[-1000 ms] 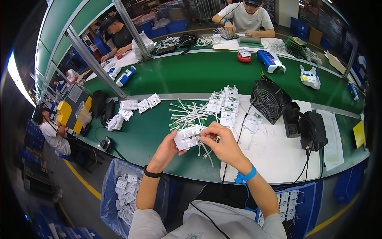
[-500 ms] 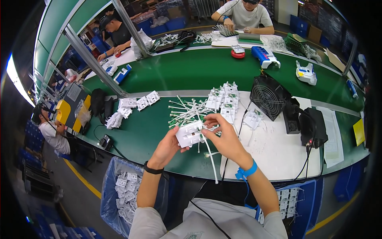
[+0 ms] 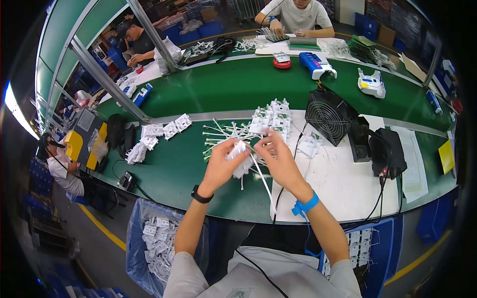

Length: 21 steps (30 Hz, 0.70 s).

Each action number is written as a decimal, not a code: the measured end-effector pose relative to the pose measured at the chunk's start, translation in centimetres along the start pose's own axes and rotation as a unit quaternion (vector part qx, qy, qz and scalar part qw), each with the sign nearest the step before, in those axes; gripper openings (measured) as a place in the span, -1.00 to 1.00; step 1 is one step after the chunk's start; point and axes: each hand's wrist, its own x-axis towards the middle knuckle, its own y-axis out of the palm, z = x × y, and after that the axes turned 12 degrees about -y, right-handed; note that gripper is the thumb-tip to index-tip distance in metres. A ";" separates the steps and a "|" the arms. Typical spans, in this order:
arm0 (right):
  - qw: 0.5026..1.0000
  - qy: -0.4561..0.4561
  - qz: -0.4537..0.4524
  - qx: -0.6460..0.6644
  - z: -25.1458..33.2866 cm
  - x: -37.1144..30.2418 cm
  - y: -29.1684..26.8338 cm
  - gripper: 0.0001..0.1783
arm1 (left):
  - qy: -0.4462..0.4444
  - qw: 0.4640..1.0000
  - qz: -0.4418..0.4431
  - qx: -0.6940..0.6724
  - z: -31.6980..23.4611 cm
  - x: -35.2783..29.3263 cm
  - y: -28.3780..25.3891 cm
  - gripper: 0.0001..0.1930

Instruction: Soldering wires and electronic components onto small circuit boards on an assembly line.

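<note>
My left hand (image 3: 221,168) grips a small white plastic module (image 3: 241,158) with white wires hanging from it, held just above the green bench (image 3: 174,169). My right hand (image 3: 278,158) pinches the wires at the module's right side. A black watch is on my left wrist and a blue strap on my right wrist. Just beyond my hands lies a loose heap of white wired parts (image 3: 223,135), with a stack of white modules (image 3: 272,116) to its right.
A black fan (image 3: 329,115) and a black device with cables (image 3: 382,151) stand on a white mat (image 3: 338,184) at right. More white modules (image 3: 159,133) lie at left. A blue bin lined with a bag (image 3: 154,243) holds white parts below the bench. Other people work at the far side.
Both hands have kept the module between them and turned it slightly; my right hand's fingers have shifted along the wires. Nothing else on the bench has moved.
</note>
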 end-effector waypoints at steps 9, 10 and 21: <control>0.974 0.042 0.208 -0.083 -0.6 -2.1 -2.7 -0.70 | 0.083 0.952 -0.249 0.156 5.3 4.3 -1.8 -0.81; 0.966 0.055 0.222 -0.120 0.0 -2.2 -2.7 -0.73 | 0.106 0.946 -0.280 0.126 5.5 4.5 -1.8 -0.82; 0.948 -0.074 0.209 -0.230 0.3 -2.8 -0.6 -0.73 | 0.147 0.900 -0.395 0.115 3.8 4.6 -2.4 -0.84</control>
